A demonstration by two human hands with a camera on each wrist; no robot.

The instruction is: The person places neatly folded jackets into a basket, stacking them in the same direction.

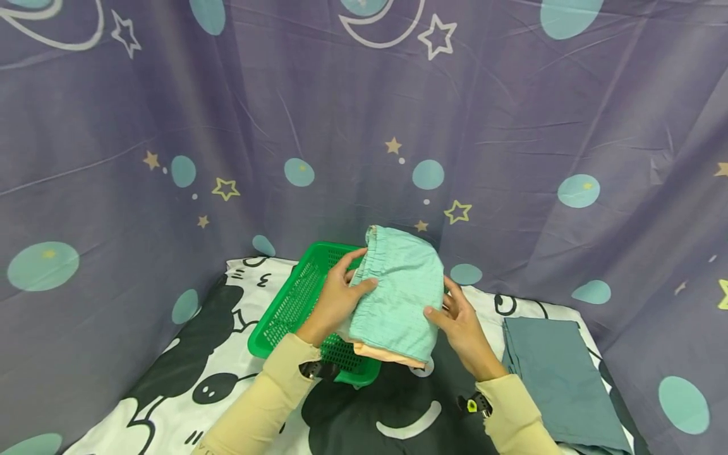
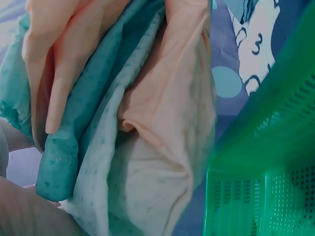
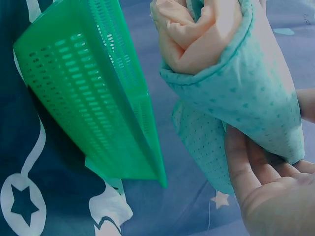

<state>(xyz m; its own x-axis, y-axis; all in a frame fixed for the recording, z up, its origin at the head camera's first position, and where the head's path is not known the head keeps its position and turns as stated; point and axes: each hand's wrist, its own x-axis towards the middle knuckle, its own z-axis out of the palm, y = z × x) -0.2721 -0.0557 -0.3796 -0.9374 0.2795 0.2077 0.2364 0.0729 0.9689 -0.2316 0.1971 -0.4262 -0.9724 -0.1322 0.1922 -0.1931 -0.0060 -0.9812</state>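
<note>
- Clock directions refer to the head view, with 12 o'clock at its upper edge.
- Mint garment (image 1: 398,291): held up between the two hands, with a gathered edge along its 9 o'clock side; the right wrist view shows small darker marks on the fabric.
- Peach cloth (image 1: 392,355): bundled with the mint garment, protruding at its 6 o'clock edge; folds of both show in the wrist views.
- Left hand (image 1: 338,294): pinches the garment at its 9 o'clock edge, thumb over the near face.
- Right hand (image 1: 463,325): pinches the garment at its 4 o'clock edge, thumb likewise in front; the two hands are apart, the cloth between them.
- Green basket (image 1: 284,316): perforated, at 9 o'clock from the garment, which partly covers it from this viewpoint; the right wrist view shows a gap between them.
- Blue-grey cloth (image 1: 560,379): folded flat, at 4 o'clock from the garment.
- Patterned sheet (image 1: 335,430): black and white, beneath basket and folded cloth.
- Purple curtain (image 1: 364,114): stars and moons, at 12 o'clock.
</note>
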